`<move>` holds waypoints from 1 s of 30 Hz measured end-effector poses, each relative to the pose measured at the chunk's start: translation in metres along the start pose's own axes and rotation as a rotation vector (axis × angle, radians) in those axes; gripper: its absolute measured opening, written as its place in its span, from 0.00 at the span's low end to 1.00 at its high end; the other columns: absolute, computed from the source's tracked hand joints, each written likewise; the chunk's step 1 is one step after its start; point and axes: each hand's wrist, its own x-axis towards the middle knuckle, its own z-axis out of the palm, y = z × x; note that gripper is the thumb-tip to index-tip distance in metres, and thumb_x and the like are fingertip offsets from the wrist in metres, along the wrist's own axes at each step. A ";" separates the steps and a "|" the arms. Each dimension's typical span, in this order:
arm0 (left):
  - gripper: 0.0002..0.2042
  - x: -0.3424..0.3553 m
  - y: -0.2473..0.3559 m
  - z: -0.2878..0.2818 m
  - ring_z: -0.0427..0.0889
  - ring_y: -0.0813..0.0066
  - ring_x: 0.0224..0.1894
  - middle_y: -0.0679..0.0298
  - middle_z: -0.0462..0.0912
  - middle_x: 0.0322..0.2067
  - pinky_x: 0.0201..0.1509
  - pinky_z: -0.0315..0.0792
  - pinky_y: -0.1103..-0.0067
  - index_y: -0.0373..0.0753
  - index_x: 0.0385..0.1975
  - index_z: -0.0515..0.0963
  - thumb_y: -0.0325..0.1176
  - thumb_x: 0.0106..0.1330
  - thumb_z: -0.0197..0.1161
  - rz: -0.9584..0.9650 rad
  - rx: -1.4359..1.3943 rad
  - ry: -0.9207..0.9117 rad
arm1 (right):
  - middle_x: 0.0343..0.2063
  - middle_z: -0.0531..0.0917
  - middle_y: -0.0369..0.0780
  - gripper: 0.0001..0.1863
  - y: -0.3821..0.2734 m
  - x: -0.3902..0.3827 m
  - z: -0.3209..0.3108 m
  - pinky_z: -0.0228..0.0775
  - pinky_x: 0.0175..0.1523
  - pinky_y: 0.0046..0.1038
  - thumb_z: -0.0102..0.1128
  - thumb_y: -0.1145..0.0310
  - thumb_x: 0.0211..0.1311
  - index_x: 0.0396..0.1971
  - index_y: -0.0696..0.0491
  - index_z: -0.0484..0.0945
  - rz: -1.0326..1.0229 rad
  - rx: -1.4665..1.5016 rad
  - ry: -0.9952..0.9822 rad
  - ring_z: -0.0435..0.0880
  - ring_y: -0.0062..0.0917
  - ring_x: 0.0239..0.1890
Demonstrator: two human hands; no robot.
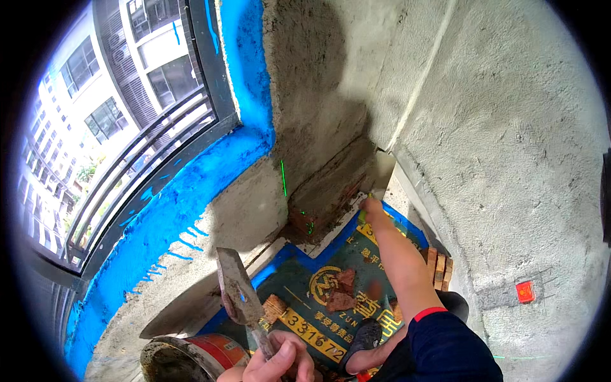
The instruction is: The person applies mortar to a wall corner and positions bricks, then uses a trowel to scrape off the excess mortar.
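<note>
My left hand, at the lower middle, is closed round the handle of a mortar-smeared trowel. Its blade points up and away to the left, over the edge of the floor sheet. My right arm stretches forward from the lower right, and my right hand is down in the wall corner. That hand is beside the end of a rough, mortar-covered ledge at the foot of the wall. Its fingers are too small and blurred to show whether they hold anything.
A dirty bucket stands at lower left. Broken red brick pieces and a brick chunk lie on the dark green printed floor sheet. Stacked bricks stand by the right wall. A blue-coated window edge runs along the left.
</note>
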 end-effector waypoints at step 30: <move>0.13 -0.034 -0.007 -0.028 0.65 0.76 0.12 0.60 0.74 0.19 0.18 0.60 0.81 0.36 0.41 0.71 0.41 0.73 0.55 0.198 -0.092 -0.039 | 0.40 0.70 0.46 0.41 -0.267 -0.269 -0.114 0.65 0.44 0.39 0.62 0.84 0.37 0.59 0.64 0.58 0.593 2.120 -0.180 0.70 0.36 0.40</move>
